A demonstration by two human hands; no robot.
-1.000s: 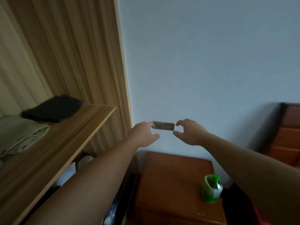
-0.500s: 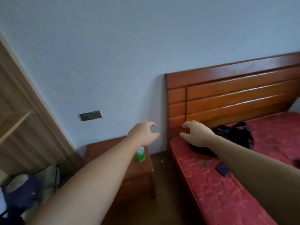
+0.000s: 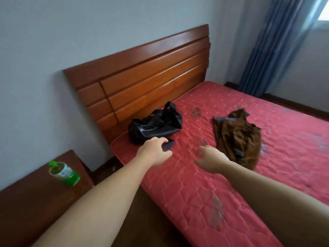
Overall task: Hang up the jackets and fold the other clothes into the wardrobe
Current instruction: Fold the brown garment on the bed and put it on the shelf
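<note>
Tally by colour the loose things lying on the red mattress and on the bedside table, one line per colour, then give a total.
Black: 2, the bag and the small flat item beside it
Brown: 1, the crumpled garment
Green: 1, the bottle on the bedside table
Total: 4

The bed (image 3: 187, 193) has a bare red quilted mattress. On it, near the headboard, lies a black bag (image 3: 154, 127), with a small dark flat thing (image 3: 169, 144) just beside it. A crumpled brown garment (image 3: 238, 138) lies further right. A green bottle (image 3: 64, 173) stands on the nightstand (image 3: 32, 202).
</note>
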